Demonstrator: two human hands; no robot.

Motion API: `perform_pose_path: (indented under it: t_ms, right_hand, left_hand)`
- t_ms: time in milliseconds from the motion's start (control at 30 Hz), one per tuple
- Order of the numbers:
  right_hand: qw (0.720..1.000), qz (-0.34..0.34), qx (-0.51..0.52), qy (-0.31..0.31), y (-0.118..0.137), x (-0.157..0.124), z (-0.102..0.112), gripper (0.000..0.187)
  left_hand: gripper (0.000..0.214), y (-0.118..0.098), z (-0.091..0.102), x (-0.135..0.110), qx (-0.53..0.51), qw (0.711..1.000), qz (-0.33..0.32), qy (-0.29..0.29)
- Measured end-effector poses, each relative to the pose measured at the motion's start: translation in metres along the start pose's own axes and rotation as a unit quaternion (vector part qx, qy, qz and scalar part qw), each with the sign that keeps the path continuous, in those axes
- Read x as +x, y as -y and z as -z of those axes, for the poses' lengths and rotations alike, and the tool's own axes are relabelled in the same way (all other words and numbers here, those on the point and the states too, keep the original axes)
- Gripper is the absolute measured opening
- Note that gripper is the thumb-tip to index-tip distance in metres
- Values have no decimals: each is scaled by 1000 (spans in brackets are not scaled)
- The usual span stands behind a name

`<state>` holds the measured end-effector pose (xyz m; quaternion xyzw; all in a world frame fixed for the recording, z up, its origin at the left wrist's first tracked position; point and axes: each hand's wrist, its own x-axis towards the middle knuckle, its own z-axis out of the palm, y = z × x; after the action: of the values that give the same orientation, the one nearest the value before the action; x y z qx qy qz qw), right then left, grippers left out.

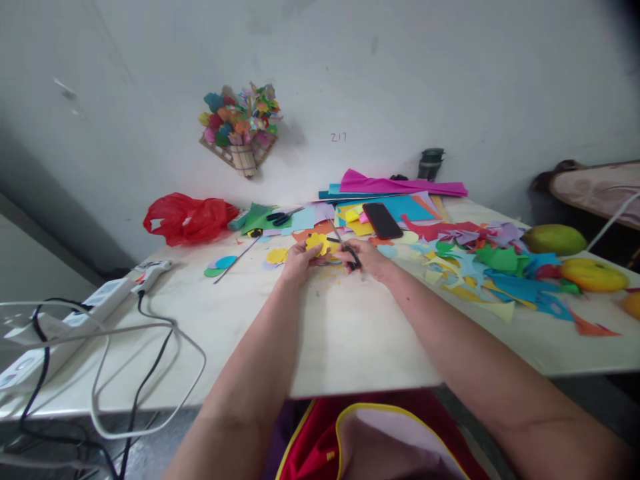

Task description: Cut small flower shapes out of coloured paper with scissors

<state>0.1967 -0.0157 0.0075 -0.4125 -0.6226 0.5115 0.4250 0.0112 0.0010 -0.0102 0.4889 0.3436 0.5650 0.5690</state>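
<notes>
Near the middle of the white table, my left hand [299,262] pinches a yellow paper flower [320,245] with a scalloped edge. My right hand [367,259] is closed round the black handles of a pair of scissors [354,259], whose blades reach up and left beside the flower. Another yellow paper piece [277,256] lies on the table just left of my left hand. Tiny yellow scraps are scattered below both hands. Whether the blades touch the paper, I cannot tell.
A black phone [383,221] lies on coloured sheets behind my right hand. Paper offcuts [480,267] and mangoes [593,275] cover the right side. At left are a red plastic bag [187,219], a glue gun [151,275], a power strip [100,303] and looping cables. More scissors [283,217] lie behind.
</notes>
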Motion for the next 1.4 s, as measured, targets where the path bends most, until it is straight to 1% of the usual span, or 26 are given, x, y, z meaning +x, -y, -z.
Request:
perform_pose_path:
  t_ms: [167,300,533,800,1000,1200,1400]
  right_hand:
    - [998,-8,-28,58,-6,1,4,29]
    - [996,-10,-47,72,-4,-2,3,29]
    - [994,-7,-64,93,-2,-3,3,31]
    - [993,-13,-68,94,-3,-2,3,30]
    - [993,-20,-70,89,0,-3,2,30]
    - [992,-19,-71,99,0,-4,3,29]
    - [993,-17,-69,97,-4,-2,4,30]
  left_hand:
    - [32,-2,-3,0,-30,999,2,-24]
    - [35,-5,-5,-1,-55,998,-1,-28]
    - [31,-6,-4,-2,-64,998,-7,-17]
    - [28,-7,-4,-3,-67,998,-4,-6]
    - [28,-6,-5,-3,-65,998,-2,-9]
    - [28,-6,-3,-3,-68,998,-6,-3]
    - [27,-6,-4,-2,-63,998,-1,-16]
